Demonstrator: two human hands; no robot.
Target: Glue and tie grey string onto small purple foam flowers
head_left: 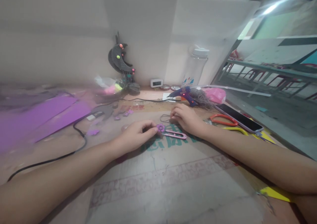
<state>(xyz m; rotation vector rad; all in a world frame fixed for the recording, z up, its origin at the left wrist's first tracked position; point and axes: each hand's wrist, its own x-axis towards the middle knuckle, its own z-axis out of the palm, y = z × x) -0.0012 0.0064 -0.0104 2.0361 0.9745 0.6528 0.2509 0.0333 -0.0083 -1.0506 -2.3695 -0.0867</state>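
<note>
My left hand is closed, its thumb and forefinger pinching the edge of a small purple flower. Just right of the flower, a slim pink tool with a long slot lies on the table; its exact kind is unclear. My right hand rests beyond that tool with curled fingers. At its fingertips is a thin loop of grey yarn, which it appears to grip, though the fingertips partly hide the contact. More purple flowers lie left of the loop, with another purple cutout farther left.
Purple sheets and a black cable occupy the left. At the back are a glue gun, grey yarn bundle, clear bottle and dark moon ornament. Orange-handled pliers and a phone lie right.
</note>
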